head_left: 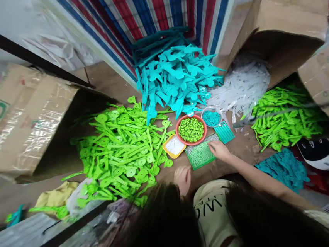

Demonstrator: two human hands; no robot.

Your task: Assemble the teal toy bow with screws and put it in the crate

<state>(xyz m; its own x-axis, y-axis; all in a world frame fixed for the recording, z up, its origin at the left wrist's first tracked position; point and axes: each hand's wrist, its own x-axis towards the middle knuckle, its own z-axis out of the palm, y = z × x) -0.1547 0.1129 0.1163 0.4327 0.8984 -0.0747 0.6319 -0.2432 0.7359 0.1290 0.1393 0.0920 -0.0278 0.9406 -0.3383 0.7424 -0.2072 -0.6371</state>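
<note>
My right hand [220, 150] reaches over the right side of a green tray [203, 164] covered with rows of tiny bits. Its fingers are pinched together at the tray's surface; whatever they grip is too small to make out. My left hand [183, 180] is curled closed near the tray's lower left corner, and its contents are hidden. Behind the tray stands a red bowl of small green pieces [191, 129]. A yellow dish [174, 146] of white material sits left of it. To the right are a clear tub of teal pieces [211, 117] and a small teal tray [224, 132].
Lime-green plastic strips [122, 143] are heaped at left, with teal pieces [177, 75] spilling from a striped bag [153, 8] behind. Clear strips [239, 87] and another green heap [286, 117] lie right. Cardboard boxes [30, 124] flank both sides.
</note>
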